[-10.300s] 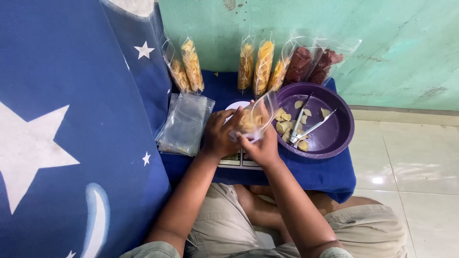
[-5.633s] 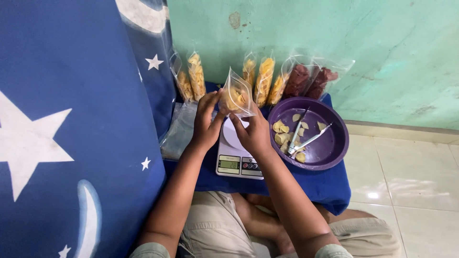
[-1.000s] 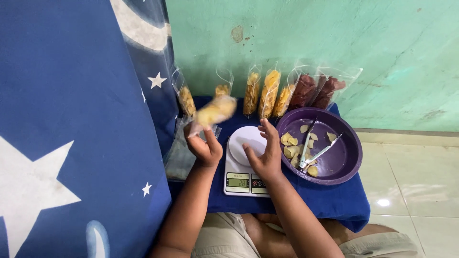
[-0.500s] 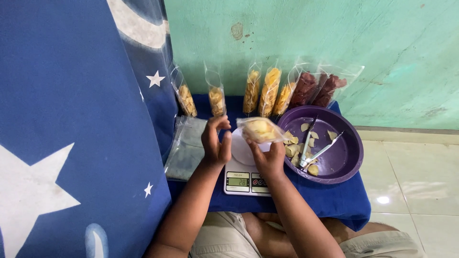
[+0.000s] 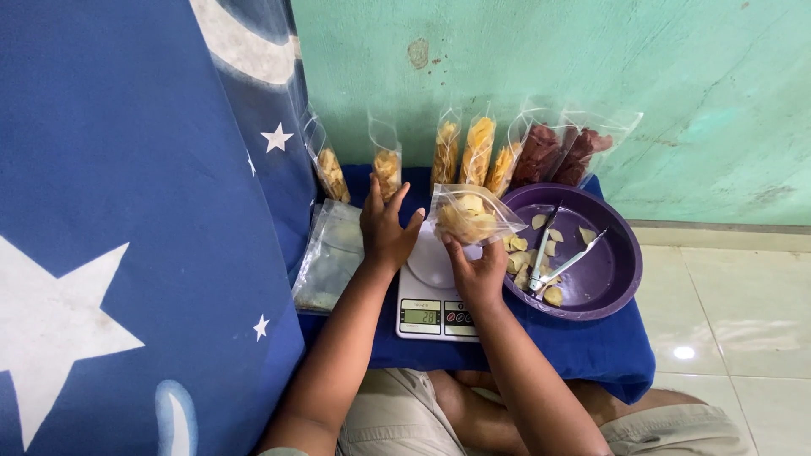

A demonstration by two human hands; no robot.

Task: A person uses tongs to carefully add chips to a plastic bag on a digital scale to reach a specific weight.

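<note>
Your right hand [image 5: 479, 272] is grasping a clear plastic pouch of pale yellow chips [image 5: 467, 217] from below, fingers pinching its lower edge. The pouch sits tilted, just above the round white platform of the small white digital kitchen scale [image 5: 433, 291], which has a lit green display at its front. Can't tell whether the pouch bottom touches the platform or hovers over it.

Your left hand [image 5: 384, 226] is released, fingers spread and pointing up, empty, just left of the pouch & over the scale's back-left edge, near but apart from the pouch.

The scale rests on a low table w/ dark blue cloth [image 5: 608, 355]. Right of the scale, touching or nearly touching it: a round purple plastic basin [image 5: 612, 279] w/ a few loose chips and metal tongs [image 5: 564, 263] lying inside. Left of the scale lies a flat stack of empty clear plastic bags [image 5: 329, 257].

Along the back, standing upright against the green painted wall [image 5: 549, 59]: two narrow chip pouches at the left [image 5: 387, 169], three yellow chip pouches in the middle [image 5: 477, 152], two pouches of dark red chips [image 5: 557, 152] at the right. A blue fabric w/ white stars and moons [image 5: 127, 211] fills the left side.
</note>
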